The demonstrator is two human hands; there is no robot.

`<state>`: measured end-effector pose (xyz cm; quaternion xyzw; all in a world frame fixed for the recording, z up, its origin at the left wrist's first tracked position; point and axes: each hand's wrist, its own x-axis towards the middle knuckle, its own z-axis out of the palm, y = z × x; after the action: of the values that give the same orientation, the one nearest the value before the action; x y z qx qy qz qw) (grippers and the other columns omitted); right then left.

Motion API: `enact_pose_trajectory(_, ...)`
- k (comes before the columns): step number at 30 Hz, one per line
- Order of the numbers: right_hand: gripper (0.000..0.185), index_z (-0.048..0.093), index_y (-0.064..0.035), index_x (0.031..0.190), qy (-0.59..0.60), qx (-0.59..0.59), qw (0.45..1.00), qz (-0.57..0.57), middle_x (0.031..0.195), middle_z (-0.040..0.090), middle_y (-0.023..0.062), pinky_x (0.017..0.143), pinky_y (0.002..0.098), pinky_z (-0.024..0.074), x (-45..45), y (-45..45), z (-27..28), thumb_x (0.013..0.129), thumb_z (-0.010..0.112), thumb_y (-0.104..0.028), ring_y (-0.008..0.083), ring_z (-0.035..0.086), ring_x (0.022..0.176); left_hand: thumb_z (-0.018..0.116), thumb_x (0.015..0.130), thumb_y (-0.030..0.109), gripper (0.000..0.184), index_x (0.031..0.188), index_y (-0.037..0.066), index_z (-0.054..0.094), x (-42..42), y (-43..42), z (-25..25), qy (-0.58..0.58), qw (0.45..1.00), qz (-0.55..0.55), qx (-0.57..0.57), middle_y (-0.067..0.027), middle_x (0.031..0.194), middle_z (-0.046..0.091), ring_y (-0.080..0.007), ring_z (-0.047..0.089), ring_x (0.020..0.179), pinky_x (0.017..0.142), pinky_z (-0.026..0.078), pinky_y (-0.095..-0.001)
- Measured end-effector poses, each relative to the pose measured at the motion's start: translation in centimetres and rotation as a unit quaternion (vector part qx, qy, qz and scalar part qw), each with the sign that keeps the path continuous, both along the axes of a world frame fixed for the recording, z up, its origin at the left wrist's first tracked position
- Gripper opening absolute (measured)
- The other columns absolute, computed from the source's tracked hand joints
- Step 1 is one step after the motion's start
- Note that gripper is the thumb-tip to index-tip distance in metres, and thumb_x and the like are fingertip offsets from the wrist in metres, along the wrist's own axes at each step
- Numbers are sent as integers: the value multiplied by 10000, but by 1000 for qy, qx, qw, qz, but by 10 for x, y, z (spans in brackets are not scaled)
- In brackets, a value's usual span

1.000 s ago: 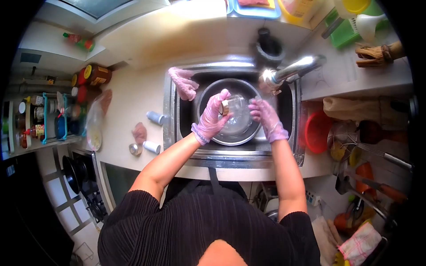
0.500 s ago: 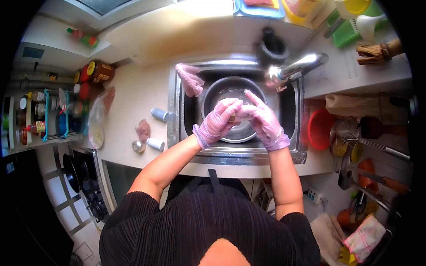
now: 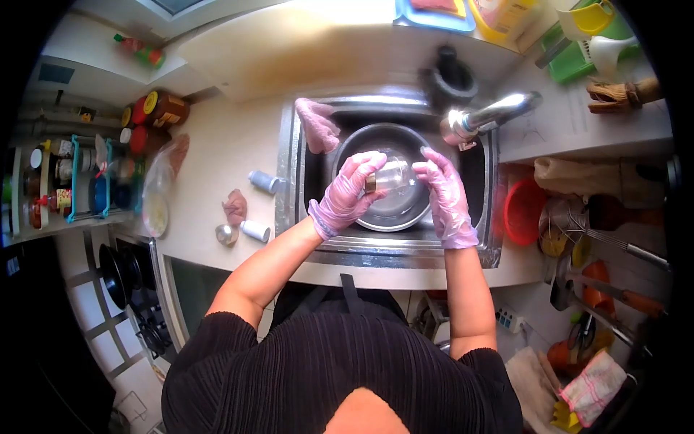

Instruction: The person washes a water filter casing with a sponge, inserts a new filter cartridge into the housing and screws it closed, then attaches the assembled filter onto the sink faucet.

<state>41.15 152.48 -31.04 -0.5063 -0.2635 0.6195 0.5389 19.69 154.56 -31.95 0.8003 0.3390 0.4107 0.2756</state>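
Observation:
My left hand [image 3: 343,195], in a thin pink glove, is closed around one end of a small clear jar [image 3: 394,176] with a brownish band at that end. The jar lies tilted on its side above a round metal basin [image 3: 384,222] in the sink. Beside the jar's other end is my right hand [image 3: 447,199], gloved alike, its fingers loosely bent and apart. Whether its thumb touches the jar is hard to see. A pink cloth [image 3: 316,126] hangs over the sink's left rim [image 3: 287,181].
The chrome faucet [image 3: 491,119] reaches in from the right, near a dark mortar [image 3: 450,78]. Left of the sink stand two small light containers [image 3: 264,181], a shiny round piece [image 3: 226,234] and a crumpled brownish cloth [image 3: 235,207]. A red bowl [image 3: 524,211] is at the right.
My right hand has moved away to the right from the left hand, and its fingers no longer cover the jar. The clear jar now shows between the hands. The view has shifted slightly.

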Motion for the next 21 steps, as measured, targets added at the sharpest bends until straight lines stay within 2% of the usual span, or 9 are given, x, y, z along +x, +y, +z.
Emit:
enact_pose_trajectory(6, 385, 501, 29, 1307, 217, -15, 976, -20, 1202, 606, 151, 999, 344, 451, 7, -10, -11, 981, 565, -165, 217, 601, 1085, 794, 730, 30, 662, 1315, 44, 485, 4, -5, -1, -22, 1000, 9, -11, -143, 1254, 516, -296, 543, 1175, 987, 472, -386)
enact_pose_trajectory(7, 392, 491, 44, 1309, 298, -16, 953, -46, 1287, 565, 192, 1033, 372, 446, 7, -10, -6, 981, 562, -159, 264, 584, 1153, 785, 766, 44, 638, 1317, 63, 463, 7, -11, -3, -165, 973, 1, -163, -126, 1259, 517, -261, 544, 1170, 983, 475, -374)
enact_pose_trajectory(9, 404, 475, 52, 1323, 350, -11, 936, -42, 1313, 543, 211, 1065, 403, 417, 8, -10, 4, 996, 532, -178, 293, 557, 1194, 748, 848, 94, 565, 1306, 95, 416, 7, -10, -7, -332, 872, -11, -360, -85, 1281, 505, -189, 543, 1147, 974, 486, -347)
enact_pose_trajectory(12, 446, 445, 62, 1351, 409, -3, 912, -34, 1365, 500, 243, 1117, 462, 351, 6, -13, 10, 1021, 474, -236, 345, 504, 1264, 534, 1000, 341, 443, 1345, 79, 438, -2, -11, -1, -485, 686, -62, -539, -127, 1191, 566, -221, 600, 1021, 759, 523, -303)
enact_pose_trajectory(13, 451, 445, 60, 1354, 413, 6, 910, -26, 1367, 499, 244, 1124, 465, 342, 5, -14, 14, 1019, 478, -240, 346, 496, 1272, 534, 1000, 341, 443, 1345, 79, 438, -4, -11, 0, -485, 687, -63, -538, -127, 1191, 566, -221, 600, 1021, 759, 523, -303)
enact_pose_trajectory(15, 456, 445, 58, 1356, 416, 16, 909, -16, 1368, 497, 245, 1130, 468, 332, 3, -15, 23, 1017, 483, -244, 346, 488, 1281, 393, 1037, 407, 483, 1366, 57, 441, -7, -12, 2, -574, 475, -107, -658, -165, 1105, 592, -216, 601, 882, 645, 475, -282)
enact_pose_trajectory(18, 378, 507, 51, 1285, 386, 12, 922, -16, 1290, 560, 214, 1066, 426, 420, 1, -18, 26, 981, 559, -167, 301, 578, 1166, 337, 1041, 407, 502, 1366, 39, 442, -5, -15, 20, -593, 443, -200, -642, -188, 1050, 590, -193, 551, 750, 593, 438, -271)
enact_pose_trajectory(20, 306, 557, 33, 1193, 156, 1, 988, 20, 1068, 660, 131, 1013, 395, 475, 0, -19, 20, 915, 627, -72, 172, 638, 880, 342, 1029, 445, 528, 1330, 29, 469, -3, -17, 31, -585, 454, -201, -642, -181, 992, 594, -171, 506, 664, 558, 421, -264)
enact_pose_trajectory(21, 158, 611, 16, 1012, 83, -39, 996, 7, 863, 655, 56, 805, 297, 542, -1, -20, 19, 870, 672, -19, 91, 564, 656, 342, 1028, 464, 543, 1325, 28, 471, -4, -17, 34, -576, 472, -211, -633, -175, 970, 599, -170, 505, 651, 558, 423, -262)
